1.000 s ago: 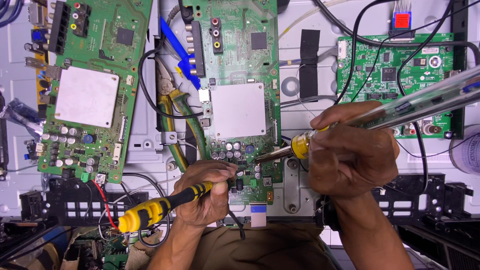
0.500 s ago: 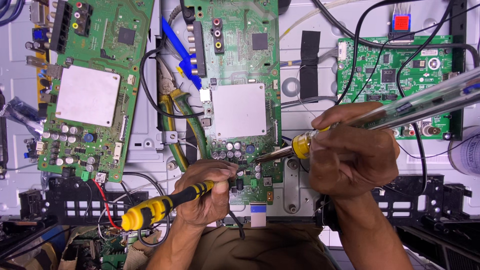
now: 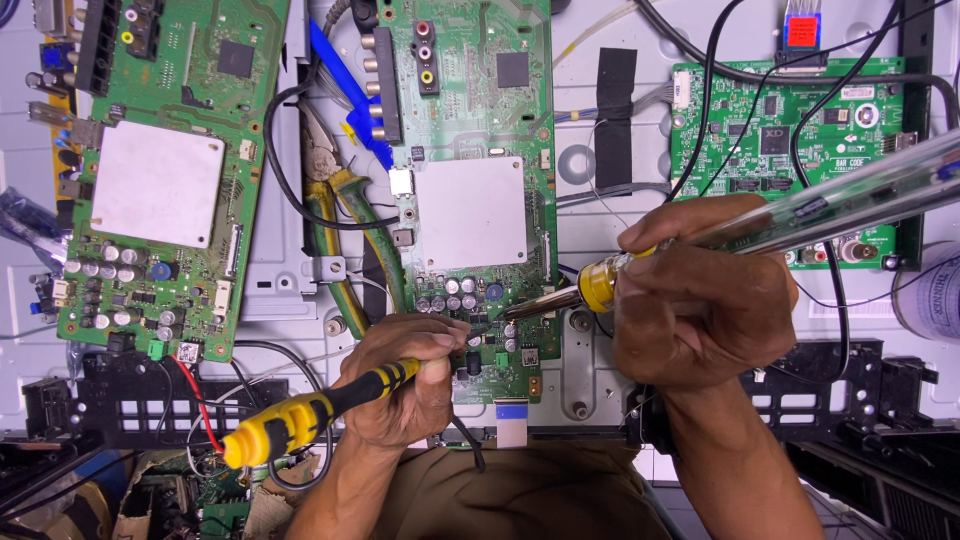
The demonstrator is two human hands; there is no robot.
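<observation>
My left hand grips a screwdriver with a yellow and black handle; its tip is hidden under my fingers at the lower edge of the middle green circuit board. My right hand holds a soldering iron with a clear handle and a yellow collar. The iron's metal tip touches the board among small capacitors near its bottom, just right of my left fingers.
A second green circuit board with a silver shield lies at left, a smaller one at upper right. Pliers with green-yellow grips, a blue tool, black cables and black plastic frames surround the work area.
Both hands stay almost still. The screwdriver handle has shifted very slightly; the iron tip rests at the same spot on the board.
</observation>
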